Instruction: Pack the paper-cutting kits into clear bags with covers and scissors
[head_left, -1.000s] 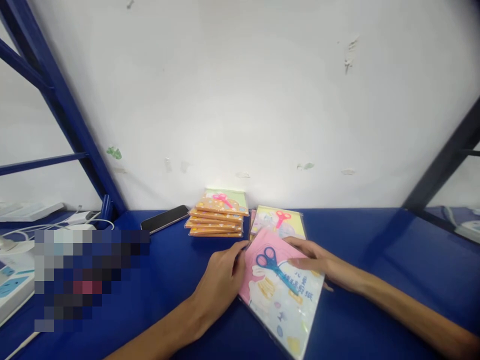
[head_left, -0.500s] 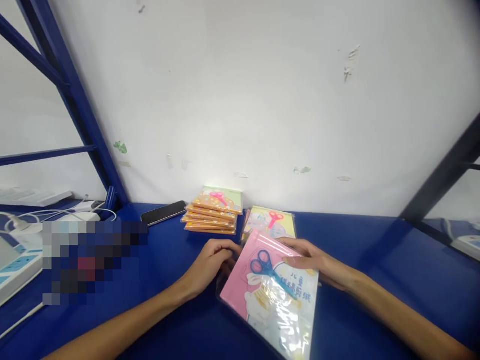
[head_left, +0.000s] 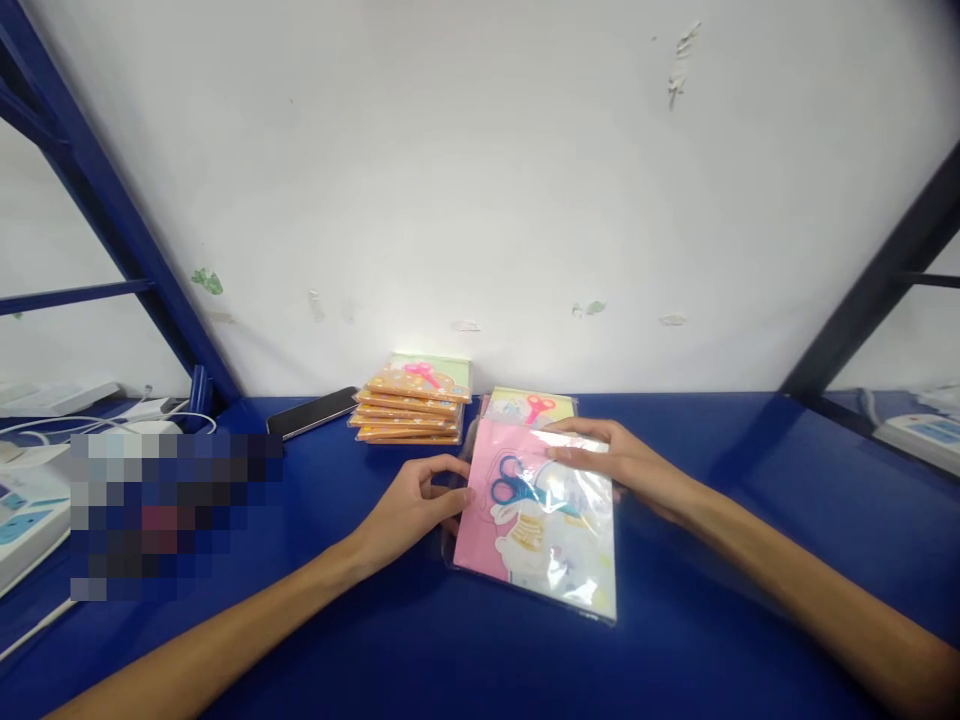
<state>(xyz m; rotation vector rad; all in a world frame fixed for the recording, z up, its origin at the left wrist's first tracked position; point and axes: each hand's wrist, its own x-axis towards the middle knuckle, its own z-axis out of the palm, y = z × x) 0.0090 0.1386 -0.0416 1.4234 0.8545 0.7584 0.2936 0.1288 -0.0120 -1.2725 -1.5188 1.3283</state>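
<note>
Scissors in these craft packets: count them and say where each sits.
3 visible: pink pair on the top orange packet; pink pair on the yellow packet; blue pair in the pink packet, beside the right hand. More may be hidden in the stack below.

Pink packet (head_left: 480,530) printed with blue scissors (head_left: 510,482) and a cream figure, on a deep blue surface (head_left: 750,640). Orange packets (head_left: 409,415), speckled with small pale flowers, carry pink scissors (head_left: 422,375); pale yellow packet (head_left: 510,407) shows coral-pink scissors (head_left: 540,406).
</note>
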